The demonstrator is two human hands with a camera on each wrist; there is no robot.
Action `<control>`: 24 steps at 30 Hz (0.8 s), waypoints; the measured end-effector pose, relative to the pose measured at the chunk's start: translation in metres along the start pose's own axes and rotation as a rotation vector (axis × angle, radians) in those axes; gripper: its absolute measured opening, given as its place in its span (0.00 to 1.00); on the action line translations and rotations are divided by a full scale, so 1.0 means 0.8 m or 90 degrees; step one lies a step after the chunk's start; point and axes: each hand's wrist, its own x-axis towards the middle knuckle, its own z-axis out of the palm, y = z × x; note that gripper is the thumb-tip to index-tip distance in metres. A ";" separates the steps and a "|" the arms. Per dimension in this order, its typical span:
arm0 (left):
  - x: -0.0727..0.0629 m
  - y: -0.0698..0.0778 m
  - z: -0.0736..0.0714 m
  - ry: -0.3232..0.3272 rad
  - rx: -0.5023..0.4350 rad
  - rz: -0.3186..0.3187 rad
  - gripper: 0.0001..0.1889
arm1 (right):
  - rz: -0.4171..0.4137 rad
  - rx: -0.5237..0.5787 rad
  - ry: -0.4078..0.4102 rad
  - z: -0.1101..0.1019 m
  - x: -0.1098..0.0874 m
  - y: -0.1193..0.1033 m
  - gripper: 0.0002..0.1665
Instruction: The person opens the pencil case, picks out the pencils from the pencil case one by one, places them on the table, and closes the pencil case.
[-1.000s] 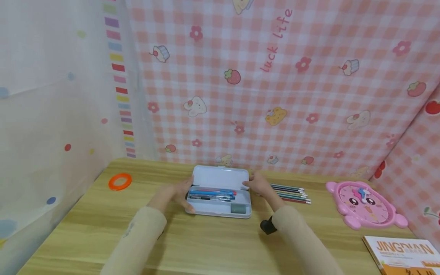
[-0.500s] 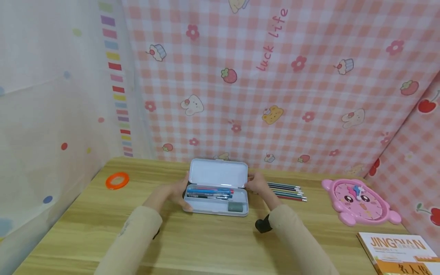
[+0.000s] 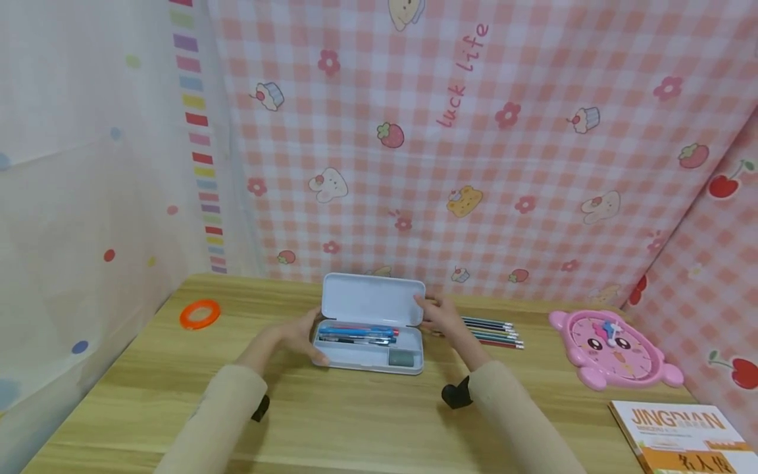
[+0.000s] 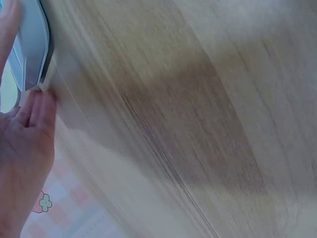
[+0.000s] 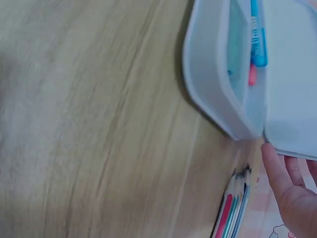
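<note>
A white pencil case (image 3: 370, 355) lies on the table with its lid (image 3: 372, 299) raised at the back. Blue, red and dark pens (image 3: 358, 334) fill its rear compartment; a green eraser-like block (image 3: 401, 358) sits at the front right. My left hand (image 3: 294, 336) holds the case's left end, thumb by the front corner and fingers farther back; in the left wrist view the fingertips (image 4: 47, 101) touch a corner. My right hand (image 3: 445, 318) holds the lid's right edge. In the right wrist view, some fingertips are hidden behind the lid.
Several pencils (image 3: 491, 332) lie just right of my right hand. Farther right are a pink cartoon clock (image 3: 616, 352) and a book (image 3: 681, 438). An orange ring (image 3: 199, 315) lies at the left. A checked cloth (image 3: 367, 158) hangs along the table's back edge.
The lid stands more upright than a second ago. My right hand has shifted its fingers along the lid's right edge; the left hand stays at the case's left end.
</note>
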 end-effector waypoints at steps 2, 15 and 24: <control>0.000 0.000 0.001 0.003 -0.023 -0.003 0.58 | 0.017 0.052 -0.012 -0.002 -0.002 -0.002 0.34; 0.006 -0.001 -0.003 -0.016 -0.186 -0.069 0.43 | 0.061 0.184 0.037 0.007 -0.009 -0.014 0.35; 0.009 0.012 -0.013 0.012 -0.391 -0.158 0.60 | 0.044 0.162 -0.043 -0.005 -0.014 -0.007 0.40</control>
